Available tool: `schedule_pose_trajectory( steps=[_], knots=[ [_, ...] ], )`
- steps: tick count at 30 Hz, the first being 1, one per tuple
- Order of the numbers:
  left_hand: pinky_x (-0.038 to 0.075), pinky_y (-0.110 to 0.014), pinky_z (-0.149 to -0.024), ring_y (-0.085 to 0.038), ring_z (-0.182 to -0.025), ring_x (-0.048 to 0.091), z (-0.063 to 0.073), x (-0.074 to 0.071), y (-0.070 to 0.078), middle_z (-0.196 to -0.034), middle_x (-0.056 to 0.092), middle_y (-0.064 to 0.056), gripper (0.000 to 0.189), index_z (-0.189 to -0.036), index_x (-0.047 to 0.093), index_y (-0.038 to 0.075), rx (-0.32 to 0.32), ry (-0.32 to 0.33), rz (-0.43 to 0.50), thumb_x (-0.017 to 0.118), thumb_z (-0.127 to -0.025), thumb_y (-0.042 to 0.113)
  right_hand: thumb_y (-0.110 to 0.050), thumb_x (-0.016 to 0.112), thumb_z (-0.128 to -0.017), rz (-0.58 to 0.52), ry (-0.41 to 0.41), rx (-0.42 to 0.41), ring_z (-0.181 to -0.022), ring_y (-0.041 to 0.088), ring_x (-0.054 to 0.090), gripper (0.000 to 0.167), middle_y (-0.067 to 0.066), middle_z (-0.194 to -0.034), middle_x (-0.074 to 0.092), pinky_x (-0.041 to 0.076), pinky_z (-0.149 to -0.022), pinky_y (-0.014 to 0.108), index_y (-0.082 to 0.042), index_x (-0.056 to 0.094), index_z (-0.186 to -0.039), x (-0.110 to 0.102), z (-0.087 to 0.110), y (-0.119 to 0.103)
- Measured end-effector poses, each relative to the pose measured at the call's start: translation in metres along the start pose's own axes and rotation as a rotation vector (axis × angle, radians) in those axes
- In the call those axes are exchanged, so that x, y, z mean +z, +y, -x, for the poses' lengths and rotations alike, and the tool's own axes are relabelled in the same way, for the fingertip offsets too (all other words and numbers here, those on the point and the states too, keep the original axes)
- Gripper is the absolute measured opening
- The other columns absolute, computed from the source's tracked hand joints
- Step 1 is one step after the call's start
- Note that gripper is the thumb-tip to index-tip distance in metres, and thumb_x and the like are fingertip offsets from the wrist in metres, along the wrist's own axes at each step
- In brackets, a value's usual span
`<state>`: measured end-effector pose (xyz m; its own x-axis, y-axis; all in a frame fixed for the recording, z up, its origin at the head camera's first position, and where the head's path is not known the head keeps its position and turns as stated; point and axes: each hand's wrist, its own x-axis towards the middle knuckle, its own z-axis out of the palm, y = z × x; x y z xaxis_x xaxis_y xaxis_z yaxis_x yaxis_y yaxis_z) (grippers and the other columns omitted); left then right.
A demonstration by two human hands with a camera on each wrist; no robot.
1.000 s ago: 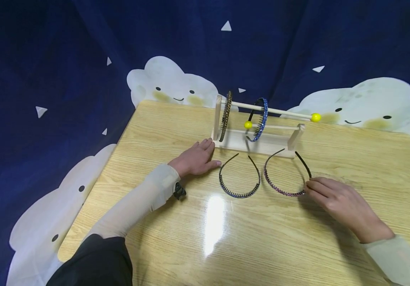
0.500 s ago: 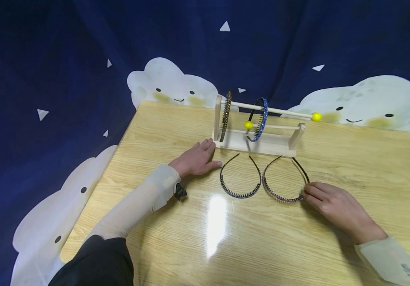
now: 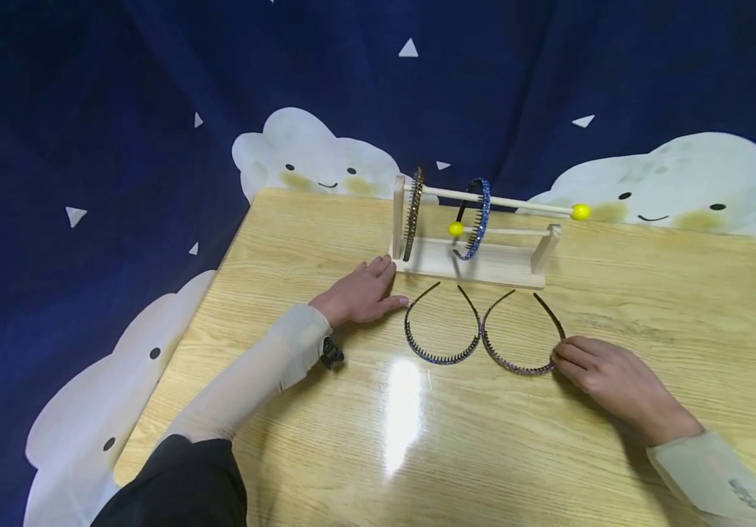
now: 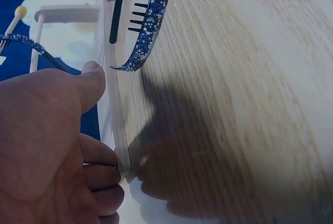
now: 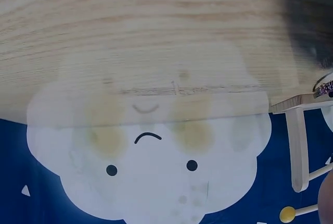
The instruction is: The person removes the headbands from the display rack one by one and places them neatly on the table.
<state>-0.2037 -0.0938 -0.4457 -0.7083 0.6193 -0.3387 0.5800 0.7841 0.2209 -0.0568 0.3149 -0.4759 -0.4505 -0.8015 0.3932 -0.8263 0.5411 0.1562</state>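
My right hand (image 3: 604,377) pinches the right side of a pinkish-purple rhinestone headband (image 3: 519,370) with comb teeth, low over the table. Its left side meets a dark blue rhinestone headband (image 3: 443,361) lying beside it, both with their ends toward the rack. In the right wrist view only a sliver of a finger (image 5: 326,203) shows at the right edge. My left hand (image 3: 358,294) lies with fingers extended, fingertips at the left end of the wooden rack's base (image 3: 503,265). Its thumb reaches close to the dark blue headband, which also shows in the left wrist view.
On the rack's upper rod hang a brown-gold headband (image 3: 414,216) and a bright blue headband (image 3: 484,212). Yellow balls (image 3: 580,212) cap the rods. A dark blue cloth (image 3: 325,58) with white clouds stands behind the wooden table (image 3: 483,454).
My right hand has moved left and slightly toward me, bringing the pinkish-purple headband down beside the dark blue one. The left hand has stayed in place.
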Motion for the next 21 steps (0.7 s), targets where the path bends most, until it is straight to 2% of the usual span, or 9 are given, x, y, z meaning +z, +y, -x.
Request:
schedule_pose_trajectory(
  steps=[11, 13, 19, 21],
  knots=[
    [0.010, -0.046, -0.123, -0.035, -0.152, 0.009, -0.0013, 0.0006, 0.0004, -0.164, 0.009, -0.024, 0.085, -0.158, 0.014, -0.006, 0.002, 0.006, -0.001, 0.034, -0.105, 0.059, 0.005, 0.031, -0.090, 0.018, -0.043, 0.000, -0.093, 0.033, 0.063, 0.041, 0.019, -0.102, 0.067, 0.056, -0.083, 0.045, 0.008, 0.072, -0.096, -0.0011, -0.0004, 0.0004],
    [0.010, -0.046, -0.123, -0.035, -0.152, 0.009, -0.0009, 0.0004, 0.0007, -0.164, 0.009, -0.024, 0.085, -0.158, 0.014, -0.006, 0.003, 0.006, 0.000, 0.034, -0.105, 0.058, 0.005, 0.030, -0.091, 0.026, -0.046, -0.002, -0.093, 0.033, 0.063, 0.042, 0.019, -0.102, 0.067, 0.056, -0.083, 0.044, 0.008, 0.072, -0.095, -0.0014, -0.0004, 0.0002],
    [0.010, -0.047, -0.123, -0.035, -0.152, 0.009, 0.0000, -0.0002, 0.0009, -0.164, 0.008, -0.025, 0.086, -0.158, 0.014, -0.006, 0.008, 0.004, -0.002, 0.034, -0.105, 0.058, 0.001, 0.016, -0.105, 0.041, -0.055, 0.004, -0.095, 0.032, 0.062, 0.057, 0.018, -0.103, 0.066, 0.056, -0.084, 0.043, 0.008, 0.072, -0.097, -0.0022, 0.0008, -0.0008],
    [0.011, -0.047, -0.123, -0.035, -0.152, 0.009, 0.0000, -0.0006, 0.0008, -0.164, 0.008, -0.025, 0.085, -0.158, 0.014, -0.006, 0.008, 0.005, 0.000, 0.035, -0.105, 0.058, 0.001, 0.018, -0.104, 0.037, -0.051, 0.008, -0.096, 0.032, 0.062, 0.055, 0.018, -0.104, 0.066, 0.055, -0.084, 0.044, 0.009, 0.072, -0.098, -0.0028, 0.0012, -0.0010]
  ],
)
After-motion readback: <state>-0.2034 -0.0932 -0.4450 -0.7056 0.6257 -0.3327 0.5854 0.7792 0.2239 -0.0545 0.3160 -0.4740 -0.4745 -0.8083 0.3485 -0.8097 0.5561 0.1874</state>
